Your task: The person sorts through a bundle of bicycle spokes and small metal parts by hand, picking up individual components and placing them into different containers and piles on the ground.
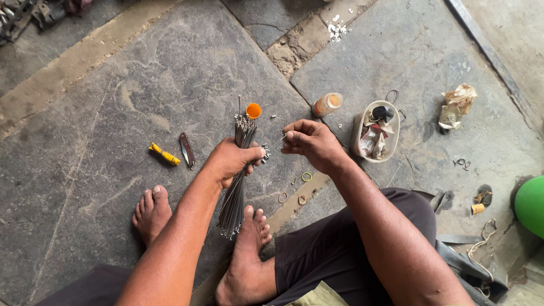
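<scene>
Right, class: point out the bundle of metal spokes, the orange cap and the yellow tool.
bundle of metal spokes (232,199), head view, mid-length below the fist.
orange cap (253,111), head view, its centre.
yellow tool (164,154), head view, middle of body.

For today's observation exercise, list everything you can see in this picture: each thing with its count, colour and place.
bundle of thin metal rods: one, grey, gripped in left hand
single thin rod: one, grey, pinched by right hand
cap: one, orange, above bundle
small bottle: one, orange-capped, lying on floor
oval tub: one, white, full of oddments, right of hands
folding knife: one, dark, left of bundle
yellow tool: one, beside knife
small rings: several, below hands
crumpled paper: one, beige, far right
green object: one, right edge
stone floor: grey slabs
left hand
right hand
bare feet: two
</scene>
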